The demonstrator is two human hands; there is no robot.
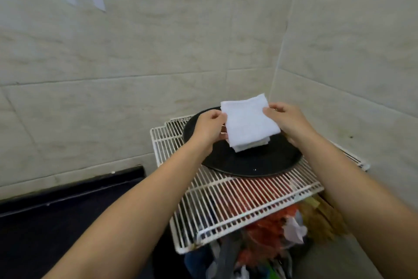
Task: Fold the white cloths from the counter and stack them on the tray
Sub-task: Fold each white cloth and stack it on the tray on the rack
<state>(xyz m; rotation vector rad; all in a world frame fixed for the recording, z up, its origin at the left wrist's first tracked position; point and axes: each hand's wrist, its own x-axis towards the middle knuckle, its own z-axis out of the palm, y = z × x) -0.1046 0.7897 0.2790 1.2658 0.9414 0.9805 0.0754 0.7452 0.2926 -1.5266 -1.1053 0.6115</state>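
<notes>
Both arms stretched out, left hand [209, 128] and right hand [288, 120] pinching a folded cloth [247, 120] over the tray [248, 163].

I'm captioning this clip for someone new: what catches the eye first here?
A folded white cloth held up at mid-frame, the left hand and right hand gripping its sides. Just beneath it a small stack of cloths lies on a round black tray, which sits on a white wire rack in the tiled corner.
</notes>
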